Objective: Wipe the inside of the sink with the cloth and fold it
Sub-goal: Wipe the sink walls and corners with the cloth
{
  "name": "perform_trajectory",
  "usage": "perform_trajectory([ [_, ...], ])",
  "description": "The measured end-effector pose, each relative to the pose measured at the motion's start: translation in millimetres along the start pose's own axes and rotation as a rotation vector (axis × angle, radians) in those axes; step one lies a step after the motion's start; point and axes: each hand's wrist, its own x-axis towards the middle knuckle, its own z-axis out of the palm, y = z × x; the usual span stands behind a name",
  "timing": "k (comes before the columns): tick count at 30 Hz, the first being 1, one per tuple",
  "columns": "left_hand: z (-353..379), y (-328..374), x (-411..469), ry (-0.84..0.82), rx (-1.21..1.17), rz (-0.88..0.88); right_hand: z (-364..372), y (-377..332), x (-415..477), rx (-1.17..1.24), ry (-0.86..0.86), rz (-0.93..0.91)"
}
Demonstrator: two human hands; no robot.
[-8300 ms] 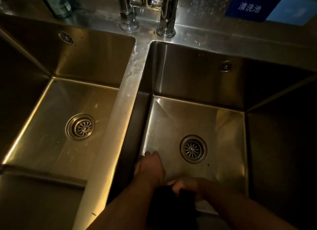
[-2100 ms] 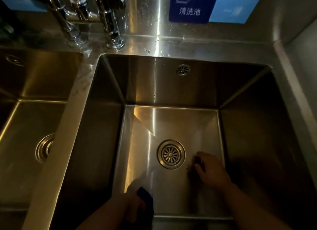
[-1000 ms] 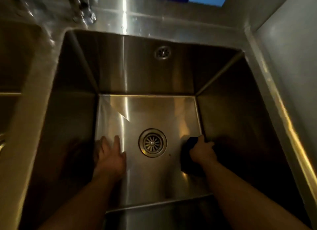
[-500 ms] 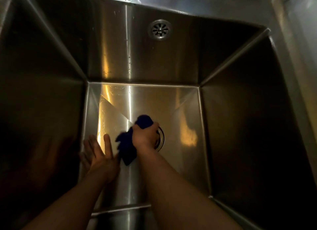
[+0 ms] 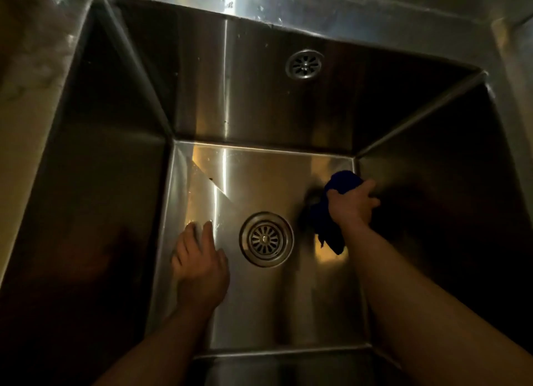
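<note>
- The right hand grips the bunched blue cloth against the sink floor, at two o'clock from the drain.
- The left hand lies flat at nine o'clock, fingers straight, holding nothing.
- Bunched so, the cloth likely touches little steel; corners and walls may go unwiped, and the braced palm could slip on wet metal.

The floor of the sink is free behind the drain and along the near edge, but the left hand lies flat just left of the drain and the right hand with the bunched cloth blocks the far right corner.
</note>
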Motion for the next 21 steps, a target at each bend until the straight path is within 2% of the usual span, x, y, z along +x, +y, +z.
perform_trajectory([
  [6, -15.1, -1.4, 17.1, 0.095, -0.189, 0.002, 61.4, -13.6, -15.4, -0.017, -0.014, -0.155],
  [8, -20.4, -5.1, 23.5, 0.113, -0.251, -0.009, 79.9, -29.1, -23.1, -0.009, -0.006, -0.317],
  [10, -23.8, -10.9, 26.6, 0.133, -0.260, -0.010, 99.1, -46.8, -33.0, -0.091, -0.052, -0.575],
  [13, -23.0, -21.4, 25.0, 0.126, -0.283, -0.127, 131.1, -68.8, -55.9, -0.332, -0.163, -0.954],
  [15, -21.7, -26.1, 20.4, 0.099, -0.234, -0.149, 154.2, -76.0, -73.2, -0.421, -0.294, -1.088],
  [18, -21.7, -29.6, 14.1, 0.071, -0.237, -0.130, 178.9, -82.6, -84.8, -0.471, -0.562, -1.159],
  [21, -23.0, -33.6, 10.4, 0.040, -0.269, -0.118, 182.6, -89.1, -75.4, -0.509, -0.647, -1.189],
])
